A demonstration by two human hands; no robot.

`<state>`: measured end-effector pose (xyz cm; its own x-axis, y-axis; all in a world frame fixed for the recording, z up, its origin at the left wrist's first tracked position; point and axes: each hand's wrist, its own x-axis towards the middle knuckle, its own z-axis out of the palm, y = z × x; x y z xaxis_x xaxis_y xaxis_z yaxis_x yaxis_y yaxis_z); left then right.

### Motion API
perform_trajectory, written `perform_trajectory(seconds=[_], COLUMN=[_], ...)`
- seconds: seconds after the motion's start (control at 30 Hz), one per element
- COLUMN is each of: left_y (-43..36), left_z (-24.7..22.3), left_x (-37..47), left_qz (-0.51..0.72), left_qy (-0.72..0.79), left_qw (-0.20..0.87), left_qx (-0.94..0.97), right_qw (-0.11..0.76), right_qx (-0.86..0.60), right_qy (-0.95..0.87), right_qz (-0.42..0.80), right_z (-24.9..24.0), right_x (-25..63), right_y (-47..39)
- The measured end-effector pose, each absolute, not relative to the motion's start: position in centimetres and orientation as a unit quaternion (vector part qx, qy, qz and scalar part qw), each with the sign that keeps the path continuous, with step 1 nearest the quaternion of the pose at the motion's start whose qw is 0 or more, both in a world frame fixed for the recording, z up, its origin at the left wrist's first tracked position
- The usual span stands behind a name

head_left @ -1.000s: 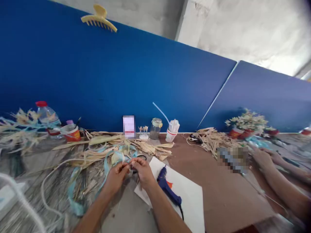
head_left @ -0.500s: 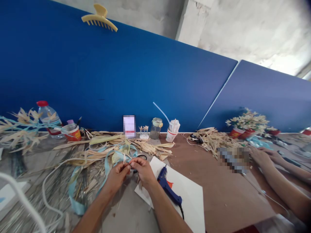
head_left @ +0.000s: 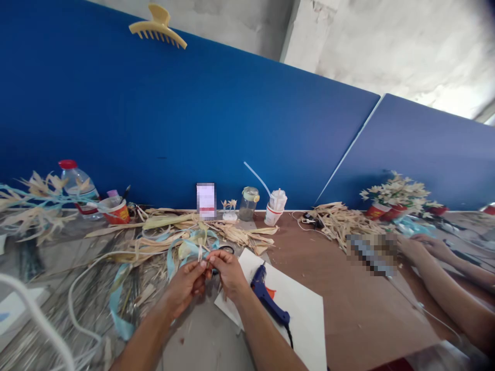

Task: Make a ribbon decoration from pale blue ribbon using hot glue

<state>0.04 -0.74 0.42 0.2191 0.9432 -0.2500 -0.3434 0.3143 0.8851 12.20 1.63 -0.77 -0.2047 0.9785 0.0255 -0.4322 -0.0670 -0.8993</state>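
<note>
My left hand (head_left: 188,282) and my right hand (head_left: 227,270) meet fingertip to fingertip at the centre of the table. Both are pinched on something small; a pale strip (head_left: 200,252) sticks up by the left fingertips, while the rest is covered by my fingers. Light blue ribbon (head_left: 120,304) and dry husk strips (head_left: 170,242) lie behind and left of my hands. Right of my right hand, a blue glue gun (head_left: 269,299) rests on a white board (head_left: 305,314).
A bottle (head_left: 80,188), a red cup (head_left: 117,212), a phone (head_left: 206,201), a jar (head_left: 248,204) and a white cup (head_left: 273,215) stand along the blue partition (head_left: 216,113). Another person's arms (head_left: 436,278) reach in at the right, near potted flowers (head_left: 398,196).
My left hand has turned slightly and its lower fingers now show more beneath the pinch. My right hand has barely moved.
</note>
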Motion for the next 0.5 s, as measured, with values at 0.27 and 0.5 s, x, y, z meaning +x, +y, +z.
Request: perform_trajectory(seconds=[0.27,0.5], left_y=[-0.3,-0.3], left_z=[-0.8,-0.4], left_x=[0.0,0.4], left_qz=[0.455,0.443], left_qy=[0.442,0.475], left_qw=[0.672,0.622], left_qx=[0.383,0.437], right_qw=[0.542,0.534], right_qx=[-0.367,-0.399], right_qy=[-0.429,-0.457], right_qz=[0.622,0.589], right_z=[-1.6,-2.5], right_x=[12.2,12.2], right_y=[1.9,2.2])
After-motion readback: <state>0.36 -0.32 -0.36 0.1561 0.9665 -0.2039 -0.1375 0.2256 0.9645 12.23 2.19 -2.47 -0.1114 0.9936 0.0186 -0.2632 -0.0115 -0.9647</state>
